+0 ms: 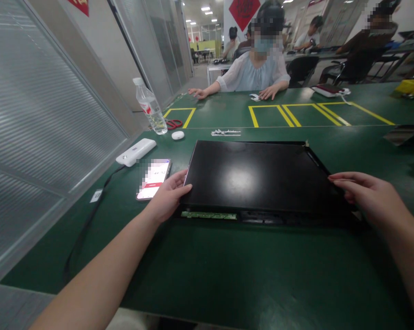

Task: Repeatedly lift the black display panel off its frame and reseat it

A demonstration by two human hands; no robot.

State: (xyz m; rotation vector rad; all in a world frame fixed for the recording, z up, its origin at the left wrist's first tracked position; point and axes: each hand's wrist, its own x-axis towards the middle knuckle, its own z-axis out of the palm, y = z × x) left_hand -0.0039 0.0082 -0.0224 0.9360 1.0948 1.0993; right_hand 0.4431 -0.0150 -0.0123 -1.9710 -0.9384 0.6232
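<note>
A black flat screen panel [262, 178] lies tilted over a black frame [289, 219], overhanging it a little on the left. Along the near side a green circuit board [209, 215] shows from under the panel. My left hand [169, 192] is closed on the panel's left edge, thumb on top and fingers beneath. At the right edge, my right hand [365, 190] pinches the panel between thumb and fingers; the exact contact is partly hidden. The frame's far right corner [306, 144] sticks out past the panel.
Left of the panel are a lit phone [154, 178], a white power bank [136, 152] with a black strap, a white earbud case [177, 135], red-handled scissors [174, 123] and a water bottle [150, 107]. White scraps [226, 133] lie beyond. A co-worker [253, 68] sits opposite.
</note>
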